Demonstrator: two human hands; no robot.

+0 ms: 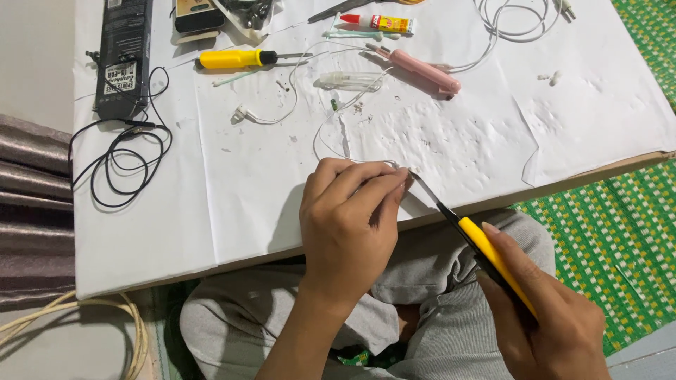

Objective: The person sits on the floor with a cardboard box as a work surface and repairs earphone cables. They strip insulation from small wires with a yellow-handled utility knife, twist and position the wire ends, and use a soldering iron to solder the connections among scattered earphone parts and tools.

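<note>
Covering most of the view, a white paper-covered board (211,211) lies across the person's lap, its near edge running from lower left up to the right, where a brown cardboard rim shows. Past that edge on the right lies a green woven mat (620,232); on the left, grey ribbed fabric (32,204) borders the board. The broadest bare stretch of paper sits at the near left, between the black coiled cable (120,165) and the left hand; another open patch lies at the far right of the sheet.

A long black package (123,56) stands along the board's far left edge. Further along the back lie a pink pen-shaped tool (422,72), a yellow-handled screwdriver (232,58), a small glue tube (380,23) and a looped white cord (514,24) at the top right.

The left hand (352,225) rests right at the near edge, fingers curled together, pinching a thin white earphone wire (331,123) against the paper; the wire trails away up the sheet to a white earbud (241,113). The right hand (556,324) hangs off the board over the knee, closed around a yellow-handled cutter (486,250). Its blade tip meets the pinched wire just beside the left fingertips (400,177).
</note>
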